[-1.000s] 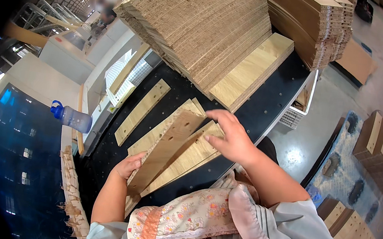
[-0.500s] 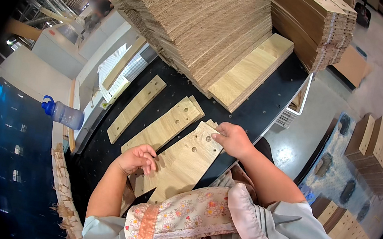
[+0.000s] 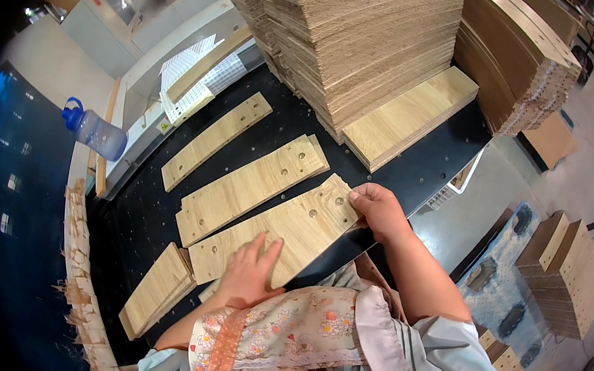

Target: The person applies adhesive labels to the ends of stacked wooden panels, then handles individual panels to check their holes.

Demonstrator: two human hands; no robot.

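A pale wood-grain board (image 3: pixel 272 236) with drilled round holes lies slantwise in front of me, over at least one other board. My right hand (image 3: pixel 383 212) pinches its far right end, thumb on top and the other fingers hidden beneath. Flat on the board's near side rests my left hand (image 3: pixel 251 272), its fingers spread. Just beyond lies a pair of overlapping boards (image 3: pixel 252 189), and farther left a single narrow board (image 3: pixel 217 140). A small pile of short boards (image 3: pixel 156 293) is left of my left hand.
Tall board stacks (image 3: pixel 352 36) rise at the back of the black table (image 3: pixel 418 163), with a lower pile (image 3: pixel 409 118) against them. A blue-lidded bottle (image 3: pixel 96 133) stands at left. On the right floor, a blue pallet (image 3: pixel 498 266) sits beside stacked boards (image 3: pixel 567 282).
My left hand has gone from loosely curled above the boards to spread flat on the top one. The board under my hands now lies more in line with the others; my right hand keeps its end.
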